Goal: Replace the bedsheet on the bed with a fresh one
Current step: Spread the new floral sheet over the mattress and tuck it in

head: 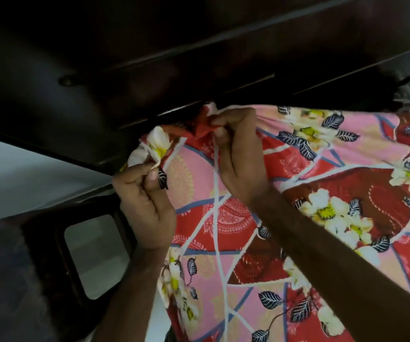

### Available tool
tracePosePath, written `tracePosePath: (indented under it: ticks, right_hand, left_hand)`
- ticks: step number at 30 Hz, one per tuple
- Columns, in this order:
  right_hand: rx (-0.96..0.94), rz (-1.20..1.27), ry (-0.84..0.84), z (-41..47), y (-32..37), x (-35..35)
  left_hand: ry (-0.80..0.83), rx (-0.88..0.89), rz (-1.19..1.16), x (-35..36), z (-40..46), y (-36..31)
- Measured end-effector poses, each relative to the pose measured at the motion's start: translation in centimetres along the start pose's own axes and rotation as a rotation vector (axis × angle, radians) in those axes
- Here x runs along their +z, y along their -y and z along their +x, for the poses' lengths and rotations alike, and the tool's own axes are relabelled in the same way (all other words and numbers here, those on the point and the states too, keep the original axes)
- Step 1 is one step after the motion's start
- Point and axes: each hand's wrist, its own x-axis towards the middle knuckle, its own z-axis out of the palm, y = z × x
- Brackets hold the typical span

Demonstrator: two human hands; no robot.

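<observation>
Dark wooden headboard fills the top; pale floor shows at left. Red-and-pink floral bedsheet covers the bed's corner below it. Left hand pinches its bunched edge; right hand grips a fold beside the headboard.

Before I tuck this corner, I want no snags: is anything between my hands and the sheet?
Nothing visible. Left hand and right hand already pinch the floral bedsheet beside the dark headboard.
</observation>
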Motion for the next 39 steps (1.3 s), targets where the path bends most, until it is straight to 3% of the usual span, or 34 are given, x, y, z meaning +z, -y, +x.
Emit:
tracePosePath:
  ticks: [4,7,9,13,15,18,21,23,25,27,29,32,35,37,39]
  right_hand:
    - [-0.246,-0.025,0.177,2.6,-0.3,1.9]
    - [-0.277,-0.077,0.473,1.2,-1.9,3.7]
    - [-0.201,-0.146,0.627,-0.1,-3.7,3.2]
    - [0.098,-0.242,0.749,-1.4,-6.9,1.4]
    - [0.288,-0.226,0.775,-2.3,-8.1,0.2]
    - [0.483,-0.376,0.724,-3.6,-9.5,-2.2]
    - [0.330,-0.575,0.739,-5.2,-9.5,-4.1]
    - [0.251,-0.638,0.842,-6.1,-9.1,-3.9]
    - [0.378,-0.803,0.928,-6.1,-10.2,-3.3]
    - [0.650,-0.944,0.929,-4.9,-11.8,-3.4]
    - [0.826,-0.926,0.926,-4.0,-13.2,-3.3]
    - [0.764,-0.908,0.898,-4.1,-13.2,-2.5]
    - [0.680,-0.861,0.619,-5.5,-12.8,-2.7]
    - [0.689,-0.776,0.384,-5.3,-13.2,-3.0]
    - [0.653,-0.759,0.246,-4.1,-13.3,-2.7]
  left_hand:
    - [-0.024,0.071,0.096,-1.8,1.3,2.5]
    - [0.073,0.075,0.184,-2.2,1.7,4.2]
    - [0.215,0.110,0.217,-1.5,1.8,4.6]
    - [0.521,0.183,0.445,-0.9,0.9,8.8]
    - [0.748,0.017,0.546,-1.1,-0.2,11.4]
    - [0.996,-0.261,0.446,-1.8,-1.8,11.5]
    - [0.860,-0.250,0.396,-2.0,-3.0,9.9]
    - [0.777,-0.163,0.482,-2.0,-3.7,9.1]
    - [0.736,-0.167,0.690,-2.1,-4.8,8.9]
    - [0.726,-0.402,0.796,-2.3,-5.4,9.6]
    - [0.792,-0.659,0.675,-2.6,-5.1,10.6]
    - [0.908,-0.714,0.554,-2.4,-3.4,11.3]
    - [0.963,-0.510,0.660,-1.6,-2.6,10.8]
    - [0.856,-0.233,0.801,-1.2,-2.7,10.2]
    - [0.739,-0.070,0.867,-0.9,-3.1,10.1]
